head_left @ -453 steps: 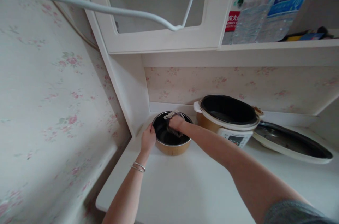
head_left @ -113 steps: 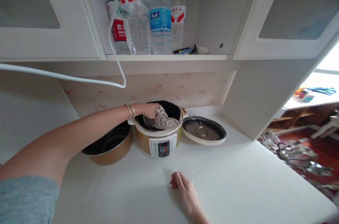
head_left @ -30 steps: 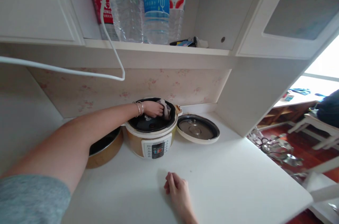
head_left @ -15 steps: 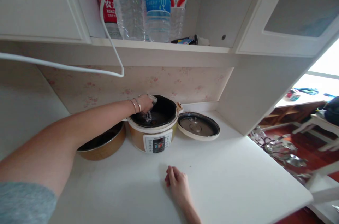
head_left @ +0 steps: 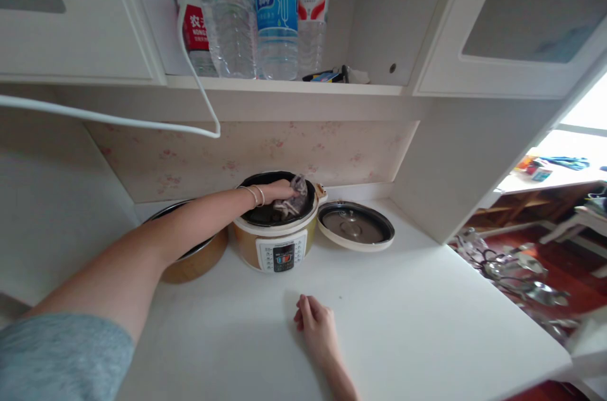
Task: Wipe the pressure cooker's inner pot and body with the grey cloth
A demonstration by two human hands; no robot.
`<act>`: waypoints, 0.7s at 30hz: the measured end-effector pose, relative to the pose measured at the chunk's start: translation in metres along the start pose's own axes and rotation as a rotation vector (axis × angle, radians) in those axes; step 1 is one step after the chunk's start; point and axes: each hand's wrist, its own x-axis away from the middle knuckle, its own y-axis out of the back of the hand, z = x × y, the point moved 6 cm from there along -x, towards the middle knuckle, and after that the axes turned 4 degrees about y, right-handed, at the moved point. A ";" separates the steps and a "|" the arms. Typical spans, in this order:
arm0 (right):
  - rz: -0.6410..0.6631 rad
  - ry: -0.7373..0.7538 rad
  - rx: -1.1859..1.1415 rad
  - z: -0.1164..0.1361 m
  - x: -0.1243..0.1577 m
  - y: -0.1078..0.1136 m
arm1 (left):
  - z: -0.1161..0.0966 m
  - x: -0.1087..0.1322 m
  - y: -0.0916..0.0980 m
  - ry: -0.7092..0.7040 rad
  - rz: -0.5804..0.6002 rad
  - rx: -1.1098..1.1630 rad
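Observation:
A gold and white cooker (head_left: 246, 244) stands open against the back wall, a display panel on its front. Reaching in from the left, my left hand (head_left: 279, 191) is closed on a crumpled grey cloth (head_left: 293, 202) inside the dark pot, near its right side. My right hand (head_left: 317, 323) rests on the white counter in front of the cooker, its fingers curled together with nothing seen in them. The round lid (head_left: 355, 227) lies with its inner side up, right of the cooker.
A gold pot (head_left: 196, 265) stands left of the cooker, partly under my left forearm. Plastic bottles (head_left: 277, 21) fill the shelf (head_left: 284, 85) overhead. A white cable (head_left: 142, 125) hangs in front of it at the left. The counter (head_left: 403, 319) ends at the right.
My left hand has moved right across the inside of the cooker with the cloth, which now shows more. My right hand stays where it was. The view has shifted slightly.

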 end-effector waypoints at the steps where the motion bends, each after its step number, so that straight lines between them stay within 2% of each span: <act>1: -0.002 -0.002 -0.002 0.000 0.000 0.001 | 0.000 -0.006 0.001 0.029 -0.102 0.054; 3: 0.002 -0.002 -0.003 0.001 0.000 0.001 | -0.003 -0.017 0.001 0.069 -0.212 0.080; 6: 0.006 0.001 0.011 0.000 -0.001 0.001 | -0.009 -0.022 -0.001 0.073 -0.249 0.068; 8: 0.005 0.008 0.032 -0.001 -0.001 0.001 | -0.011 -0.016 -0.006 0.048 -0.226 0.053; 12: 0.016 0.013 0.070 0.000 0.000 0.000 | -0.007 0.011 -0.015 -0.027 -0.097 -0.020; 14: 0.024 0.009 0.085 0.000 0.000 0.000 | -0.004 0.027 -0.012 -0.094 0.006 -0.151; 18: 0.032 0.022 0.119 0.001 0.000 -0.002 | 0.010 0.054 0.007 -0.247 0.222 -0.626; 20: 0.035 0.032 0.140 0.000 0.001 -0.003 | 0.022 0.058 0.021 -0.305 0.244 -0.839; 21: 0.035 0.037 0.153 0.000 0.001 -0.003 | 0.027 0.057 0.027 -0.355 0.212 -0.925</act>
